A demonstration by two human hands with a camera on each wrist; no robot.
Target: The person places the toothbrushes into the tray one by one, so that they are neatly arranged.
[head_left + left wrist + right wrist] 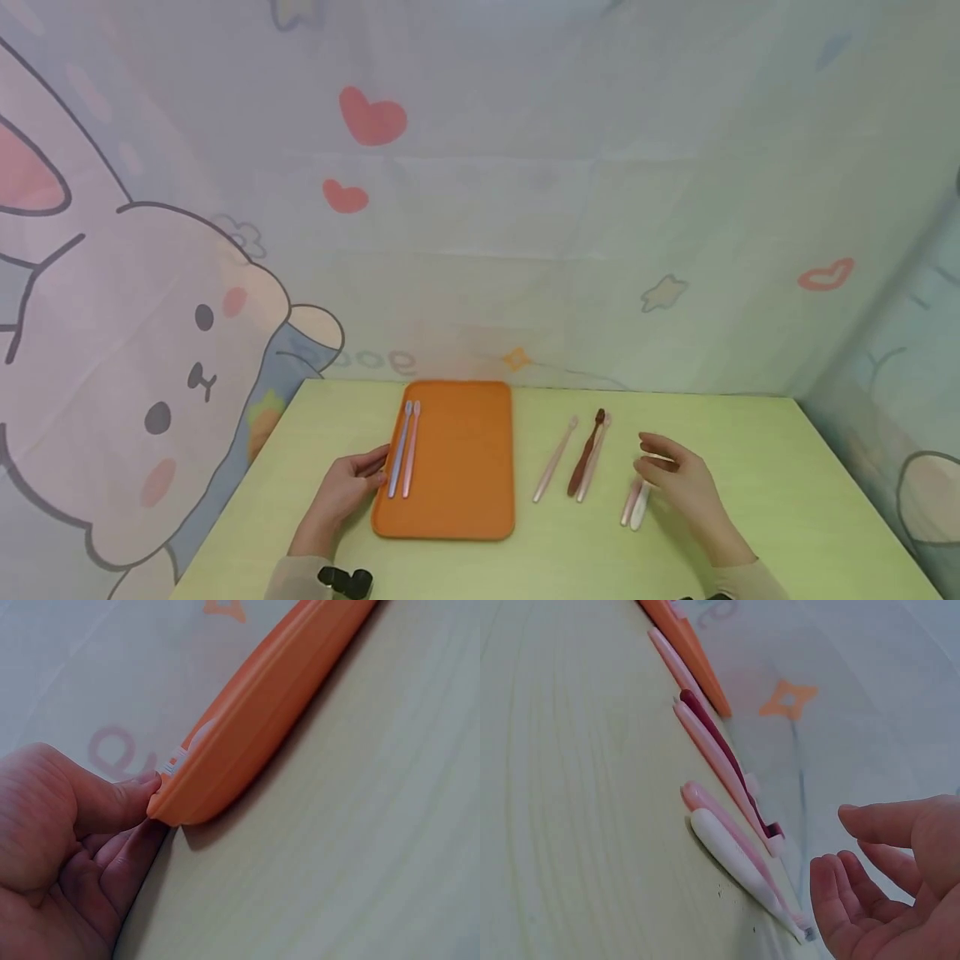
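- Orange tray (465,467): left of centre on the surface (787,467), far edge near the surface's far edge. A blue toothbrush (400,454) and a pink toothbrush (411,454) lie inside along its left edge.
- Left hand (351,483): pinching the tray's left rim.
- Right hand (678,475): fingers loosely curved, thumb apart, holding nothing; positioned by the head ends of a white toothbrush (640,507) and its rosy neighbour (631,502), toward the surface's right edge.
- Between tray and that pair: a lone pale toothbrush (555,461), then a brown toothbrush (586,456) with a light pink toothbrush (593,462) just beside it.
- Step in hand, as judged: picking up from the right-side pair. Recommended: pinch one handle squarely; a loose grip could drag its neighbour along.
- Tray rim: hold lightly and level; tilting could roll the contents.
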